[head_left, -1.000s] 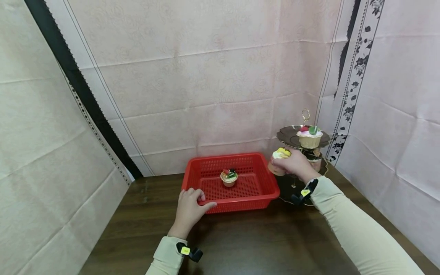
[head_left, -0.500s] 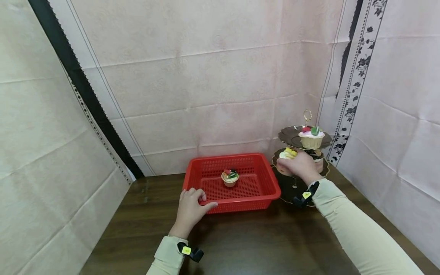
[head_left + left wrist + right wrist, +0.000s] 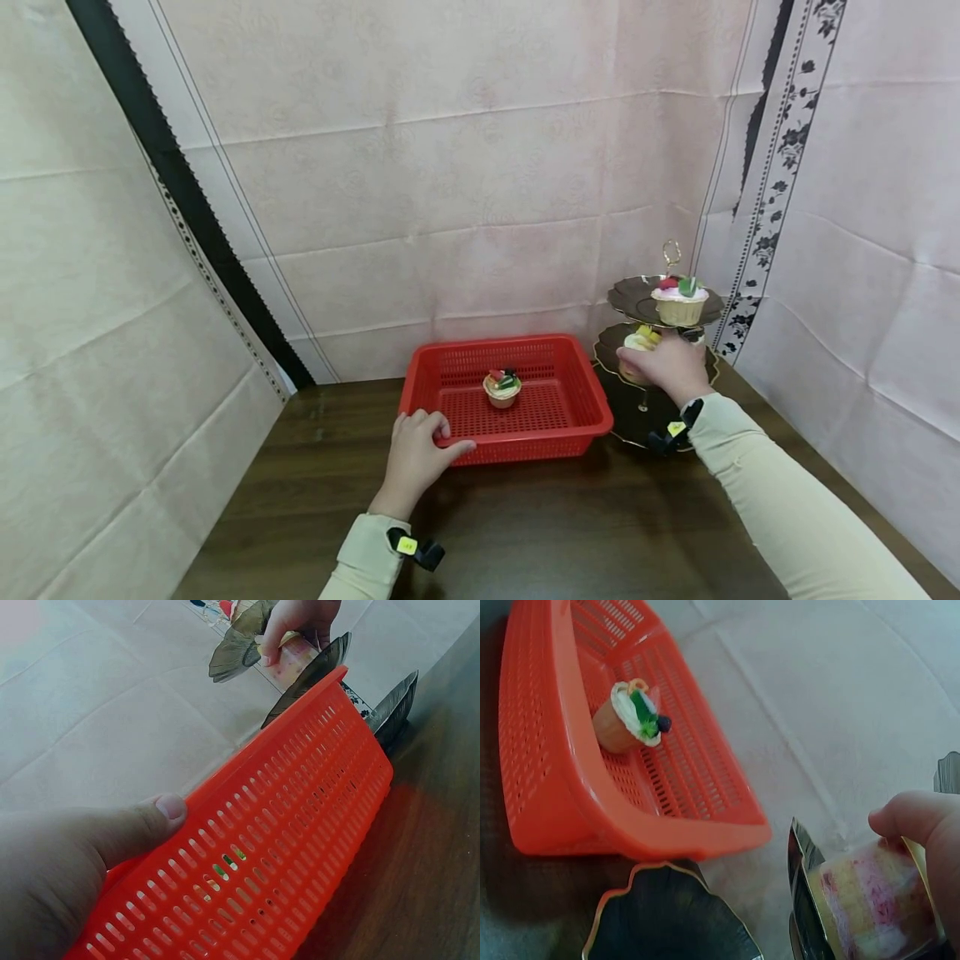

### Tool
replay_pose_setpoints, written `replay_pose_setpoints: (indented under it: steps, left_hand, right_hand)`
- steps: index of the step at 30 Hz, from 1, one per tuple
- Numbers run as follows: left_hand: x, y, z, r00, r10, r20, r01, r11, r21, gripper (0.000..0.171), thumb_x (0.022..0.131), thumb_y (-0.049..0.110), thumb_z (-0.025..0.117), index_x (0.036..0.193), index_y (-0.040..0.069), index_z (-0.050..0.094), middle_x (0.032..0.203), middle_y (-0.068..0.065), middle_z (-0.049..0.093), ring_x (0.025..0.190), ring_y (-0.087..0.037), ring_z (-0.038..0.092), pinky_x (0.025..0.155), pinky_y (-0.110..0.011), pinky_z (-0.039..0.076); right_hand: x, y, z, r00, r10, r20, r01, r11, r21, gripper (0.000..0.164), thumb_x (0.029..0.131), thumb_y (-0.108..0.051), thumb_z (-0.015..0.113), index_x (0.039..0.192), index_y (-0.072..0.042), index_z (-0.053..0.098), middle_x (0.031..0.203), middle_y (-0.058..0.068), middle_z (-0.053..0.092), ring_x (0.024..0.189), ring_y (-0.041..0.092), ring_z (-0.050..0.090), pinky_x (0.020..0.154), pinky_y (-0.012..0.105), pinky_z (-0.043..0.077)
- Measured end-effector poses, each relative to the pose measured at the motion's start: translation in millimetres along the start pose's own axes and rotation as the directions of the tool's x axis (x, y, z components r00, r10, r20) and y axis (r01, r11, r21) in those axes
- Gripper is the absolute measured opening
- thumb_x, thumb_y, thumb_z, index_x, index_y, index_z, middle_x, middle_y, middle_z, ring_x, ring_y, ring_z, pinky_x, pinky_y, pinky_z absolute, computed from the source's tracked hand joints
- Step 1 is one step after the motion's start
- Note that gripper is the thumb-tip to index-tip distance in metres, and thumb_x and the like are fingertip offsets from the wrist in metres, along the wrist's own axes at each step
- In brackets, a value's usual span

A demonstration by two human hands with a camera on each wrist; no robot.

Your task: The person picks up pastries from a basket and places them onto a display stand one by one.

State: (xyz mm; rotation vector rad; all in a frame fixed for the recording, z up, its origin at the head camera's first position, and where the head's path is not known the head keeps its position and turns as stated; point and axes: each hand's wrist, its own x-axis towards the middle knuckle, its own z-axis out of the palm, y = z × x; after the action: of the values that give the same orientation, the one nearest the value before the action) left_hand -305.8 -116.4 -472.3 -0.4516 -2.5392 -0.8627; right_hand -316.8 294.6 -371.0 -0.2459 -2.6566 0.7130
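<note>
My right hand (image 3: 671, 367) grips a small round layered cake (image 3: 877, 900) with pink and yellow bands and a yellow topping. It holds the cake at the middle plate (image 3: 609, 342) of a dark, gold-edged tiered cake stand, and in the right wrist view the cake's base is right at this plate. On the stand's top plate (image 3: 632, 298) sits a cupcake (image 3: 679, 307) with red and green topping. My left hand (image 3: 415, 454) grips the near left rim of a red plastic basket (image 3: 517, 442), thumb along its outside. Inside the basket stands a fruit-topped cupcake (image 3: 502, 389).
The stand's bottom plate (image 3: 637, 417) is close beside the basket's right end. Another cake on the middle plate is mostly hidden behind my right hand. Pale cloth (image 3: 450, 167) hangs behind and at both sides of the dark wooden table (image 3: 540, 533).
My right hand has carried the yellow-topped layered cake rightward, from beside the basket's right end in over the stand's middle plate. The left hand stays on the basket rim.
</note>
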Motion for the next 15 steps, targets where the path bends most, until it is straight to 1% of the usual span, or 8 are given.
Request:
replay_pose_setpoints:
  steps: [1,3,6,8,10,15]
  left_hand:
    - [-0.2,0.2,-0.2,1.000,0.000,0.001,0.000,1.000,-0.002,0.048,0.072,0.053,0.088,0.076,0.019,0.054,0.074,0.003,0.046,0.077,-0.018,0.043,0.110,-0.056,0.028]
    - [-0.7,0.6,-0.5,1.000,-0.001,0.002,0.001,1.000,-0.006,0.048,0.072,0.053,0.088,0.075,0.020,0.053,0.074,0.003,0.046,0.077,-0.018,0.043,0.110,-0.056,0.029]
    - [-0.6,0.8,-0.5,1.000,-0.006,0.004,0.006,1.000,-0.009,0.048,0.072,0.053,0.088,0.075,0.021,0.052,0.074,0.003,0.046,0.077,-0.018,0.043,0.110,-0.054,0.029]
    - [-0.2,0.7,-0.5,1.000,-0.004,0.005,0.004,1.000,-0.006,0.048,0.072,0.053,0.088,0.075,0.021,0.052,0.074,0.003,0.046,0.077,-0.018,0.043,0.109,-0.054,0.029]
    - [0.2,0.4,-0.4,1.000,-0.001,0.005,0.001,1.000,-0.004,0.048,0.072,0.053,0.088,0.075,0.021,0.053,0.074,0.003,0.046,0.077,-0.018,0.043,0.106,-0.053,0.030]
    - [0.4,0.7,-1.0,1.000,-0.003,0.005,0.003,1.000,-0.004,0.048,0.072,0.053,0.088,0.075,0.020,0.053,0.074,0.003,0.046,0.077,-0.018,0.043,0.104,-0.052,0.030]
  right_hand:
    - [0.1,0.5,-0.2,1.000,-0.009,-0.001,0.008,1.000,-0.010,0.067,0.087,-0.056,0.067,0.107,0.008,0.061,0.102,0.027,0.069,0.104,0.048,0.060,0.109,0.067,0.019]
    - [0.6,1.9,-0.7,1.000,0.001,0.006,-0.001,1.000,-0.022,0.069,0.088,-0.057,0.067,0.107,0.009,0.061,0.104,0.028,0.068,0.103,0.047,0.059,0.105,0.064,0.026]
    - [0.3,2.7,-1.6,0.999,0.035,0.031,-0.035,0.999,-0.018,0.076,0.088,-0.060,0.065,0.115,0.011,0.060,0.113,0.031,0.065,0.105,0.048,0.056,0.095,0.060,0.039]
    - [0.7,3.2,-1.6,0.998,0.053,0.044,-0.052,0.999,-0.013,0.079,0.088,-0.061,0.064,0.120,0.011,0.057,0.117,0.032,0.063,0.106,0.048,0.056,0.089,0.059,0.044]
    - [1.0,3.5,-1.1,0.997,0.062,0.048,-0.061,0.998,-0.008,0.082,0.088,-0.062,0.063,0.125,0.011,0.055,0.121,0.034,0.061,0.108,0.050,0.056,0.087,0.059,0.046]
    - [2.1,5.8,2.8,0.996,0.083,0.041,-0.084,0.996,0.010,0.091,0.088,-0.066,0.060,0.135,0.011,0.047,0.127,0.038,0.056,0.115,0.054,0.050,0.089,0.062,0.046]
